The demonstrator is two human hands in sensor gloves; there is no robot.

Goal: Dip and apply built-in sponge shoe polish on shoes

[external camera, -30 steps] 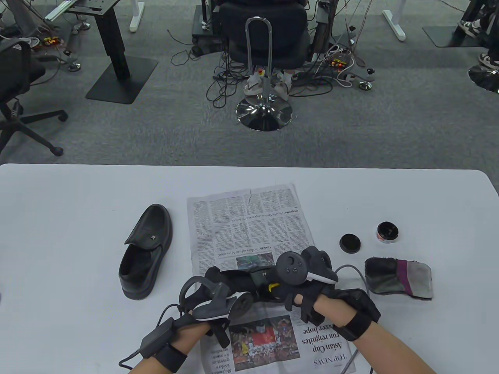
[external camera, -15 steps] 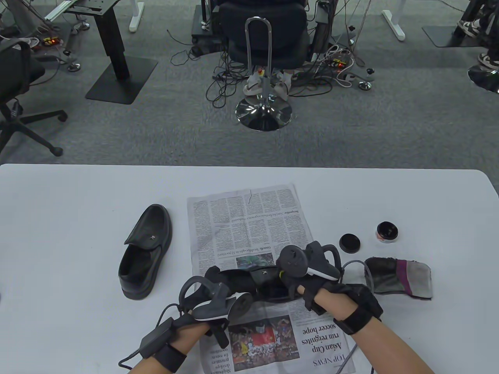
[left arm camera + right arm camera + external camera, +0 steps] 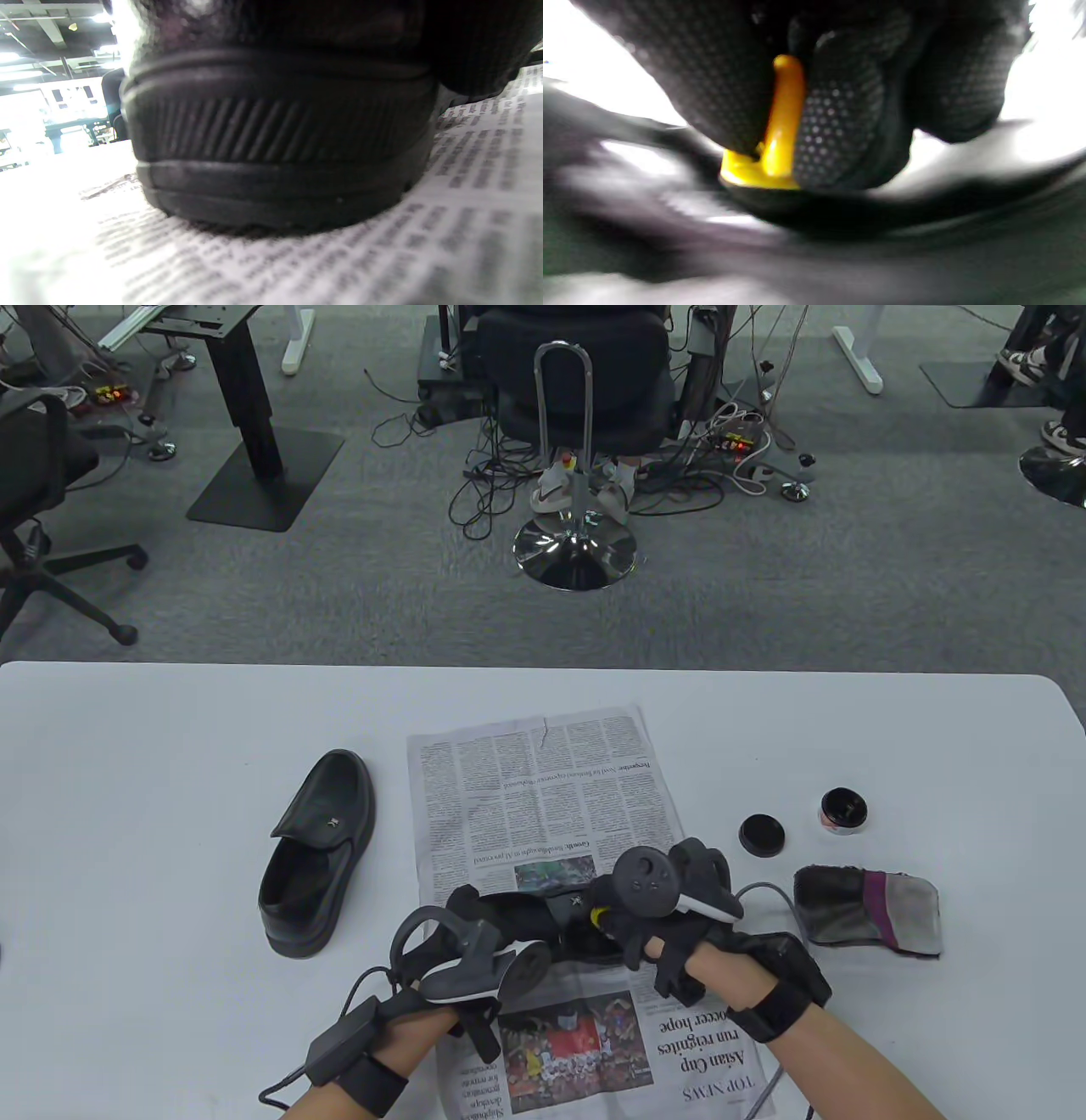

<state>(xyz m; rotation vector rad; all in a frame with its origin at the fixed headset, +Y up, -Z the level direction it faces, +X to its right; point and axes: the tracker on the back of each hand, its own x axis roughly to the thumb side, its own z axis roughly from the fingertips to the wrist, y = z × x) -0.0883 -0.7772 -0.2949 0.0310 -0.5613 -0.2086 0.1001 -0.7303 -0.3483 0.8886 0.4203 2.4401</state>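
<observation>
A black loafer [image 3: 530, 918] lies on the newspaper [image 3: 543, 789], and my left hand [image 3: 465, 909] grips its near-left end. The left wrist view shows its ribbed sole [image 3: 275, 161] flat on the newsprint [image 3: 466, 212]. My right hand [image 3: 628, 935] pinches the yellow handle of the sponge applicator [image 3: 598, 914] and holds it against the shoe's upper. In the right wrist view the yellow applicator [image 3: 776, 144] sits between gloved fingers [image 3: 835, 114] with its black sponge on the blurred leather [image 3: 840, 258]. The open polish tin [image 3: 843, 812] and its black lid [image 3: 761, 835] stand to the right.
A second black loafer [image 3: 318, 853] stands on the white table [image 3: 153, 746] left of the newspaper. A dark and grey cloth [image 3: 865, 909] lies at the right, beside my right wrist. Glove cables trail off the near edge. Chairs and desks stand on the carpet beyond.
My right hand slid the applicator a little away and to the right over the shoe, then back toward the left. The left hand and the shoe stayed put.
</observation>
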